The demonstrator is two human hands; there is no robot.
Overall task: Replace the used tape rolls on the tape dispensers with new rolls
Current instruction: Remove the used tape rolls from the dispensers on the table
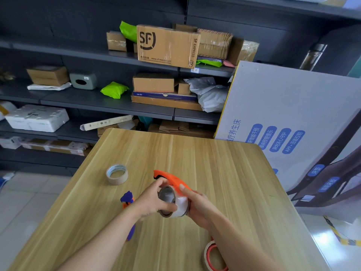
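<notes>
Above the wooden table (195, 153) I hold an orange tape dispenser (172, 178) with a clear tape roll (175, 204) on a brown core. My left hand (151, 200) grips the roll from the left, fingers curled over its rim. My right hand (197, 206) cups the roll and the dispenser from the right. A beige tape roll (117, 174) lies on the table to the left. A purple and orange dispenser (128, 200) lies partly hidden under my left forearm. A roll with a red core (212, 257) sits at the near right, partly hidden by my right arm.
Dark shelves (97, 98) with cardboard boxes (168, 45), green bags and white parcels stand behind the table. A large printed board (293, 114) leans at the table's right side. Tiled floor (23, 202) shows to the left.
</notes>
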